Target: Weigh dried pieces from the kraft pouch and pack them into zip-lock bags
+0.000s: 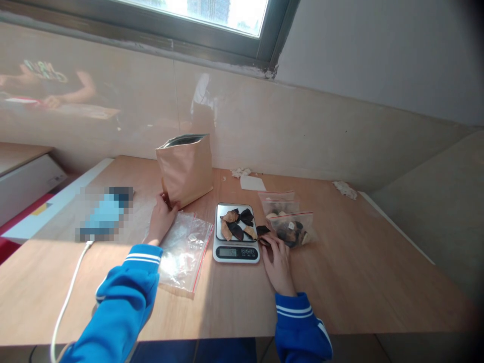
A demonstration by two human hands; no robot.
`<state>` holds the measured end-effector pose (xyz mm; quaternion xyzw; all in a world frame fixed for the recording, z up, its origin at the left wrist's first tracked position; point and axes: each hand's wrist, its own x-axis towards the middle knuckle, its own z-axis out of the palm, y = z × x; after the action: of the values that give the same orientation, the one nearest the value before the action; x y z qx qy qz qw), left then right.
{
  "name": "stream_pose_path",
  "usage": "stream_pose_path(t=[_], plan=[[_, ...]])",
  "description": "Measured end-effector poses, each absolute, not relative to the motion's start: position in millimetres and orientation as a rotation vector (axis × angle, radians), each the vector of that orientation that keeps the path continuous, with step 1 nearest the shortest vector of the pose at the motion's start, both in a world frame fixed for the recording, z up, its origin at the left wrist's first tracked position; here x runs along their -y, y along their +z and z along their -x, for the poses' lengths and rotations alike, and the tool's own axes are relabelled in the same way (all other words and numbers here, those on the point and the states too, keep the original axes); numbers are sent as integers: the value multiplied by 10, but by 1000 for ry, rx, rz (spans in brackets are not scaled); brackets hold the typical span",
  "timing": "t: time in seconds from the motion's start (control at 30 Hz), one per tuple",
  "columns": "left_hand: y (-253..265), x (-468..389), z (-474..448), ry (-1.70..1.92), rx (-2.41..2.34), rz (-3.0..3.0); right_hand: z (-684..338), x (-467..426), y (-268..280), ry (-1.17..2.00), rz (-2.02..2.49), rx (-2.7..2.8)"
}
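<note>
The grip of the left hand (162, 218) was half-curled against the kraft pouch's (185, 171) lower corner. The right hand (279, 262) bent over dark dried pieces (263, 230) at the digital scale's (235, 253) edge (whether either grip had closed on anything, I couldn't tell); more pieces lay on its pan (221, 210).

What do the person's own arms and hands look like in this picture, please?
The left sleeve and right sleeve are bright blue, each ringed near the wrist by two white stripes, with some white trim farther up. The left hand and right hand are bare, without gloves.
</note>
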<state>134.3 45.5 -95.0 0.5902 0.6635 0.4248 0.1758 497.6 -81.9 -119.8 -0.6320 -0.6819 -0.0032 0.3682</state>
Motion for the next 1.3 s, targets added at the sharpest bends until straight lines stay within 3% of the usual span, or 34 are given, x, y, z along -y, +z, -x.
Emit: stream_pose_path(t=[0.43, 0.6, 0.87, 1.03, 1.3], plan=[[-964, -461, -1340, 1229, -1878, -1681, -4949, 844, -1111, 15, 1602, 1682], [-968, -475, -1342, 1233, -1874, -1684, -4775, 775, -791, -56, 1510, 1502], [-1019, -498, -1324, 1326, -1840, -1691, -4137, -128, -66, 169, 1458, 2125], [-984, -500, -1342, 1530, -1741, -1749, -4090, -296, -63, 286, 1591, 2300], [-722, -323, -1411, 1932, -1895, -1606, -4631, 322, -413, 61, 1449, 1743]])
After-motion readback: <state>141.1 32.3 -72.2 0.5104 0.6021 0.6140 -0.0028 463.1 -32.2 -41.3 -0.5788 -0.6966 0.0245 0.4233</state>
